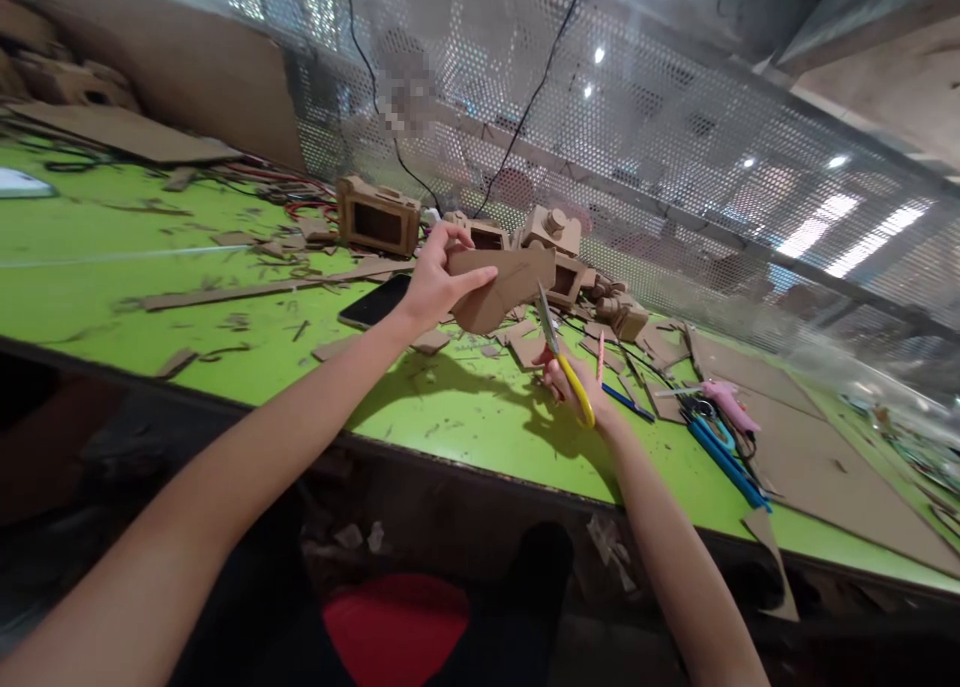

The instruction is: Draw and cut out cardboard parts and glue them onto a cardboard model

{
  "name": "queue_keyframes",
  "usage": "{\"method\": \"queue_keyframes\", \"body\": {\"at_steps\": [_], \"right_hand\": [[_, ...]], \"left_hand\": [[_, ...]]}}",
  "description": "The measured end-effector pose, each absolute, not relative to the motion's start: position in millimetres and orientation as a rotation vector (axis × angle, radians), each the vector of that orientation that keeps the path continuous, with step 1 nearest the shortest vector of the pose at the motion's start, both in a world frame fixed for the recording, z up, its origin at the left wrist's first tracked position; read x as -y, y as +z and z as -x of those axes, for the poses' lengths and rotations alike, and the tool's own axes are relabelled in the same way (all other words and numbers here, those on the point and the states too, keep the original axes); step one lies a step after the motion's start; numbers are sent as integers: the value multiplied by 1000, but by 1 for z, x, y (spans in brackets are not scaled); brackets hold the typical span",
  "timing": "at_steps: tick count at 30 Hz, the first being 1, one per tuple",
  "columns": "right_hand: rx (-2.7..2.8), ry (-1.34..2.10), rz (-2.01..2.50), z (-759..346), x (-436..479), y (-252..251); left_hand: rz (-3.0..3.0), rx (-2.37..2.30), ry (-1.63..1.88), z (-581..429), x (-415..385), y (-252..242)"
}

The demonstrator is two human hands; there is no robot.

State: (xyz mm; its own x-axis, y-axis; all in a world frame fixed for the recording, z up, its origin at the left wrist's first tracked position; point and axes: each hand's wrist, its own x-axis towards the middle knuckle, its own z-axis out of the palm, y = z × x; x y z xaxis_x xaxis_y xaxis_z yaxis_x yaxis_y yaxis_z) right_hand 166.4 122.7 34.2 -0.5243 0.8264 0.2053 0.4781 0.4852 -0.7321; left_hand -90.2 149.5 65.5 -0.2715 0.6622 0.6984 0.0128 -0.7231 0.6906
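Note:
My left hand grips a flat piece of cardboard between thumb and fingers, held up over the green table. The piece has a straight upper edge and a rounded lower part. In my right hand is a pair of scissors with yellow handles, the blades pointing up. Their tips are at the lower right edge of the cardboard; whether they touch it I cannot tell. Beneath the left wrist a dark phone lies on the table.
Cardboard camera models stand along the back, before a perforated metal screen. Scraps litter the green table. On the right lie a pink glue gun, a blue cutter, a blue pen and large cardboard sheets.

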Motion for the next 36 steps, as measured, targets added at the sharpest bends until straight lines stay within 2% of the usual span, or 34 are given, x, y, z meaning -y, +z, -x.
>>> {"method": "queue_keyframes", "body": {"at_steps": [30,36], "right_hand": [[2274,750,994,-164,-115,45],[2302,640,1017,-162,-115,45]], "left_hand": [[-1752,-971,2005,93,-141,72],[-1753,-934,2017,91,-139,73]]}}
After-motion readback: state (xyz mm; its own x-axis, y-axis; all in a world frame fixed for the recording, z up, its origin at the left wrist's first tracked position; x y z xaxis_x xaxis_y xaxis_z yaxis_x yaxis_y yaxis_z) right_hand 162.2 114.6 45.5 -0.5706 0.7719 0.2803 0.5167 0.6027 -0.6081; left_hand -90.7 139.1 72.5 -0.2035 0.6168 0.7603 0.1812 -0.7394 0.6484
